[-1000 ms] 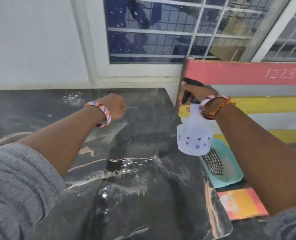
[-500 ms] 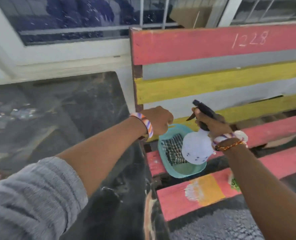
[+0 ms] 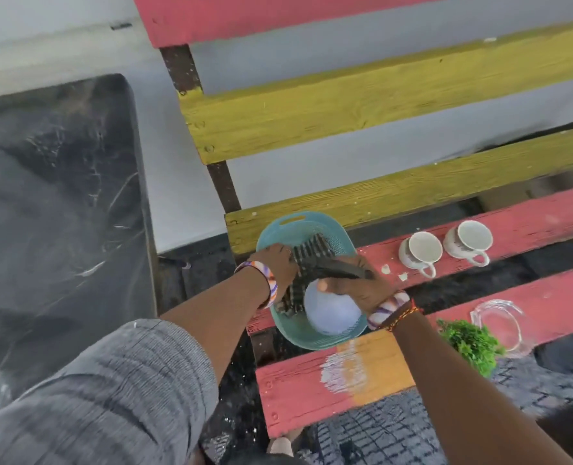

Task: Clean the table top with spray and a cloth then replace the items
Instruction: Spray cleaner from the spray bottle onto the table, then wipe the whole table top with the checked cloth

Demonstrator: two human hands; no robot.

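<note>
**Both hands in the teal basket**

The right hand (image 3: pixel 355 286) grips the frosted, rounded spray bottle (image 3: pixel 332 310) inside the perforated teal plastic basket (image 3: pixel 312 226) on the painted slatted bench (image 3: pixel 312 391). The left hand (image 3: pixel 276 263) pinches the checked woven cloth (image 3: pixel 306 258) there.

Bright, even daylight — motion-blurred, edges warped

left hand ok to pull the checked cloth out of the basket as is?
Probably yes. The left hand is already on the checked cloth inside the teal basket. The spray bottle, held by the right hand, sits on the cloth's near part and may drag it.
</note>
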